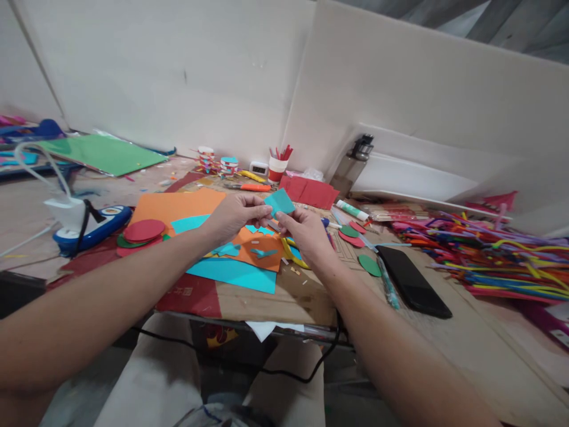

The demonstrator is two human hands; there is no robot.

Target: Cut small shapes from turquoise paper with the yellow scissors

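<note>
A small piece of turquoise paper (280, 202) is held up above the table between both hands. The fingertips of my left hand (237, 216) pinch its left corner, and my right hand (306, 230) grips its lower edge with thumb and fingers. Beneath them lie sheets of orange paper (178, 206) and a strip of turquoise paper (233, 273), with small cut turquoise pieces (226, 249) on top. Partly hidden by my right hand are the yellow handles of what look like scissors (294, 254).
Red and green paper circles (144, 230) lie left, beside a blue boat-shaped holder (93, 228). On the right are a black phone (413, 279), a glue stick (352, 210) and a heap of pipe cleaners (498, 255). A paper cup (278, 168) and an orange cutter (254, 187) stand farther back.
</note>
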